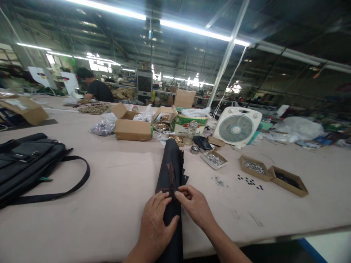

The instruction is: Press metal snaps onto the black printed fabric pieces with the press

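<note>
Pinching tie (170,175), right fingers (189,190); left fingers (157,202) spread on roll (163,173); room between roll, bag strap (86,173)

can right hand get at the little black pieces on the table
Probably yes: only small bits seem to lie between the right hand, at the black roll, and the black pieces.

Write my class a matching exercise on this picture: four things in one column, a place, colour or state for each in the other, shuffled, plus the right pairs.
1. tied black bundle
2. fan
3. bag
4. small black pieces

A. white
B. scattered on the table
C. under the left hand
D. at the picture's left edge

Pairs: 1-C, 2-A, 3-D, 4-B
</note>
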The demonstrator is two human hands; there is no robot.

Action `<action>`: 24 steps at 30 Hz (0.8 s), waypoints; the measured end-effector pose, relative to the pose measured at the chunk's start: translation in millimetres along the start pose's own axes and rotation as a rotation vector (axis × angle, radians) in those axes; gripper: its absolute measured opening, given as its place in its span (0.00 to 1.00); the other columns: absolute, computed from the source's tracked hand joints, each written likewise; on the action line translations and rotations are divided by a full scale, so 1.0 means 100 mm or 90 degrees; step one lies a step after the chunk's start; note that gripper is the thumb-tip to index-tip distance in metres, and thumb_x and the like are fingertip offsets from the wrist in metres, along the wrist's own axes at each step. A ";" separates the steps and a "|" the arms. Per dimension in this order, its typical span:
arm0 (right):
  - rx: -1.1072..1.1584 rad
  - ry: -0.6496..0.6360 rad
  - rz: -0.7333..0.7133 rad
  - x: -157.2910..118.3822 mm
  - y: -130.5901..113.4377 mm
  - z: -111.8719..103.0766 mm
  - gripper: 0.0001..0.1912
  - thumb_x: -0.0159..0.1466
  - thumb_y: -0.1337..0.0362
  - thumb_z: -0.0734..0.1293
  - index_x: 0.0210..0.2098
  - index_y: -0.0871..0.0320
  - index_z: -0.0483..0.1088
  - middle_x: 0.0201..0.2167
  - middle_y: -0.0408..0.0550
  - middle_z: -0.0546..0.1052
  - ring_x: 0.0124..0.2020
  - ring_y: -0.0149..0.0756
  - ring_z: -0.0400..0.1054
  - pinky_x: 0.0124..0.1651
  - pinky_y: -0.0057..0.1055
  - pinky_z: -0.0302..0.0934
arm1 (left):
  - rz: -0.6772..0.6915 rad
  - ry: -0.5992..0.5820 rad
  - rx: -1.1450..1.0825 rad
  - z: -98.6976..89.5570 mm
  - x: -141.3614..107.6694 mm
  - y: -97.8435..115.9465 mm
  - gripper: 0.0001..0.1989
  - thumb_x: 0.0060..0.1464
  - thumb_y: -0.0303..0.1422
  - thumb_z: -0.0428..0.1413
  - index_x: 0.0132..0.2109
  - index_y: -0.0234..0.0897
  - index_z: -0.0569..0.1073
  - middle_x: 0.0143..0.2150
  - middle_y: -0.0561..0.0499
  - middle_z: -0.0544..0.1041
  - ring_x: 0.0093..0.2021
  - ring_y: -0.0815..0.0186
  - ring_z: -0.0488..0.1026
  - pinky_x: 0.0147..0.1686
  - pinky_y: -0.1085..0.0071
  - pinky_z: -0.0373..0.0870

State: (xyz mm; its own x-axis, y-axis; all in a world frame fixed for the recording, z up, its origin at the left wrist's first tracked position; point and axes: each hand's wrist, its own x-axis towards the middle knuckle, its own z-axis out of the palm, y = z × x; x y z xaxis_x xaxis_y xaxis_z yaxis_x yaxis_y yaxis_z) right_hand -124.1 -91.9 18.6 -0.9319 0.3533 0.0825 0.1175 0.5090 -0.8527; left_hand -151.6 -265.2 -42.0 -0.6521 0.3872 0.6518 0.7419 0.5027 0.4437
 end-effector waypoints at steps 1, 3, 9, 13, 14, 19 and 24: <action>-0.019 -0.008 0.001 0.02 0.01 0.02 0.14 0.61 0.52 0.70 0.37 0.56 0.76 0.27 0.43 0.78 0.29 0.37 0.72 0.34 0.31 0.63 | -0.011 0.007 -0.007 0.04 -0.01 0.05 0.24 0.51 0.32 0.63 0.56 0.41 0.70 0.59 0.43 0.74 0.61 0.51 0.69 0.58 0.46 0.71; -0.053 -0.010 0.004 0.05 0.04 0.06 0.10 0.59 0.56 0.72 0.34 0.56 0.76 0.25 0.42 0.77 0.28 0.36 0.71 0.32 0.30 0.62 | -0.029 0.014 -0.014 0.08 -0.01 0.11 0.25 0.51 0.31 0.63 0.56 0.40 0.69 0.59 0.41 0.73 0.60 0.50 0.69 0.58 0.46 0.71; 0.109 -0.057 0.015 0.06 0.16 0.04 0.07 0.60 0.61 0.68 0.31 0.57 0.76 0.23 0.42 0.76 0.26 0.34 0.70 0.30 0.28 0.62 | -0.025 -0.009 -0.011 0.04 0.03 0.12 0.22 0.51 0.32 0.63 0.53 0.41 0.69 0.58 0.42 0.72 0.59 0.50 0.69 0.57 0.47 0.71; 0.262 -0.120 0.088 0.07 0.22 -0.02 0.09 0.57 0.59 0.70 0.30 0.59 0.75 0.21 0.40 0.73 0.21 0.31 0.67 0.26 0.27 0.61 | -0.021 -0.033 0.005 0.01 0.03 0.13 0.21 0.52 0.32 0.63 0.53 0.41 0.69 0.58 0.42 0.72 0.60 0.50 0.68 0.57 0.47 0.70; 0.281 -0.132 0.094 0.06 0.23 -0.04 0.10 0.57 0.58 0.70 0.30 0.60 0.75 0.22 0.40 0.73 0.22 0.31 0.67 0.26 0.27 0.61 | -0.020 -0.035 0.009 0.01 0.03 0.14 0.22 0.52 0.32 0.63 0.53 0.41 0.69 0.58 0.42 0.71 0.60 0.50 0.68 0.58 0.47 0.70; 0.181 -0.131 0.043 0.13 0.19 -0.17 0.12 0.60 0.56 0.69 0.28 0.58 0.74 0.23 0.42 0.75 0.26 0.33 0.69 0.31 0.28 0.61 | -0.009 -0.039 0.021 0.02 0.02 0.14 0.22 0.52 0.33 0.63 0.54 0.41 0.68 0.59 0.42 0.71 0.60 0.50 0.67 0.58 0.47 0.70; -0.067 0.005 -0.028 0.38 0.01 -0.11 0.12 0.59 0.53 0.71 0.34 0.55 0.77 0.27 0.42 0.78 0.30 0.35 0.70 0.34 0.29 0.58 | -0.008 -0.039 0.057 0.06 0.03 0.17 0.24 0.52 0.32 0.62 0.56 0.40 0.69 0.63 0.40 0.68 0.63 0.48 0.65 0.60 0.46 0.68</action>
State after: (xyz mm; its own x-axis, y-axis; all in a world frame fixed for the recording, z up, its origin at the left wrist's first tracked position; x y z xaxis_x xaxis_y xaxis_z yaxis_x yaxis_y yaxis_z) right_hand -155.6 -69.0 26.8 -0.9341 0.3351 0.1231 0.1126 0.6038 -0.7891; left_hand -141.7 -251.2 -36.6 -0.6722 0.4254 0.6060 0.7180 0.5742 0.3933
